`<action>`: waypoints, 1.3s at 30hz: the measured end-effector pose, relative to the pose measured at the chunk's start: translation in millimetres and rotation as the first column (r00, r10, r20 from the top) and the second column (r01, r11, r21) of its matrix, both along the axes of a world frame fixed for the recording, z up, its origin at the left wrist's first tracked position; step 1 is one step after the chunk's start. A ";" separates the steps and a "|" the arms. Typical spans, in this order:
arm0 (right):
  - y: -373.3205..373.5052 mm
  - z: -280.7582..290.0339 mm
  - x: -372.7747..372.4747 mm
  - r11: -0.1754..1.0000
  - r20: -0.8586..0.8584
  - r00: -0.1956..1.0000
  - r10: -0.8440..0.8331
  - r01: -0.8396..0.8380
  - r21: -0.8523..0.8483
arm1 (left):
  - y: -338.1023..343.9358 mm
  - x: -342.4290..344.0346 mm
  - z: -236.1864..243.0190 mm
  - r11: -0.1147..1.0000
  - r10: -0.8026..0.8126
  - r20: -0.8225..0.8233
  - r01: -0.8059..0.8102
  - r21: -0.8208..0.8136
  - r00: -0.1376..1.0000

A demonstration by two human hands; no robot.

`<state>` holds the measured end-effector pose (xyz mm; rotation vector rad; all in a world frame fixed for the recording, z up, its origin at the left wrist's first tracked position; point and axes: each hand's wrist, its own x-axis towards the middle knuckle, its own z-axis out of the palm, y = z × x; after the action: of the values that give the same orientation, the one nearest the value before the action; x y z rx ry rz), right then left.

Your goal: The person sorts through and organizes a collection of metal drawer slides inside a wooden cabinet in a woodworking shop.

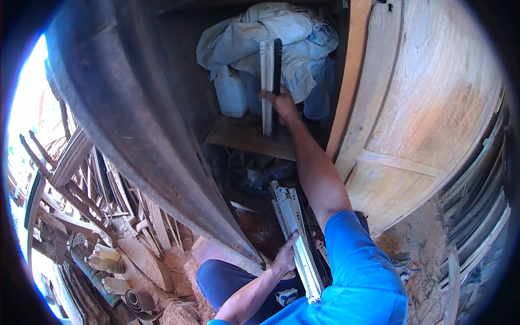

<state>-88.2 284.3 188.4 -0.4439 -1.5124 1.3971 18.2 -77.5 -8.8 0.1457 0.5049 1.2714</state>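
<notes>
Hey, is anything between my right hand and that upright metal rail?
Nothing visible: your right hand grips the metal rail directly. The pale sheeting shows behind it and the white jug to its left, neither in between.

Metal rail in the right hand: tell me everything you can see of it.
The metal rail is long, straight and silvery, with dark spots near its top and a dark strip along its right side. The right hand grips it about midway, nearly upright before the pale cloth; whether its foot touches the shelf is unclear.
</notes>
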 end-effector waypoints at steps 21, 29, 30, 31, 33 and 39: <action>-157.3 8.7 59.7 0.975 0.728 0.676 0.111 -0.214 0.051 | 9.7 -1.1 -17.3 0.995 0.099 0.110 -0.098 -0.011 0.989; -215.5 -84.5 212.5 0.810 0.429 0.776 0.462 -0.173 -0.561 | 18.1 -2.5 -49.4 0.975 0.217 -0.122 -0.222 -0.024 0.968; -227.1 -85.7 222.3 0.781 0.386 0.799 0.461 -0.159 -0.604 | 16.7 -9.9 -60.3 0.984 0.178 -0.092 -0.175 0.043 0.980; -237.5 -89.4 233.7 0.751 0.346 0.825 0.447 -0.136 -0.647 | 18.2 -12.1 -52.9 0.987 0.127 -0.062 -0.120 0.111 0.990; -254.0 -106.3 249.3 0.759 0.353 0.833 0.427 -0.118 -0.640 | 21.2 -4.3 -40.4 0.987 0.140 -0.078 -0.133 0.088 0.987; -282.4 -127.7 260.5 0.960 0.651 0.726 0.222 -0.045 -0.277 | 17.2 -3.7 -40.4 0.984 0.086 0.063 -0.094 0.151 0.994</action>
<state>172.3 2.0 60.7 -1.1199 -1.9859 1.6418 14.4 -60.2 -49.3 0.2176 0.3677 1.3995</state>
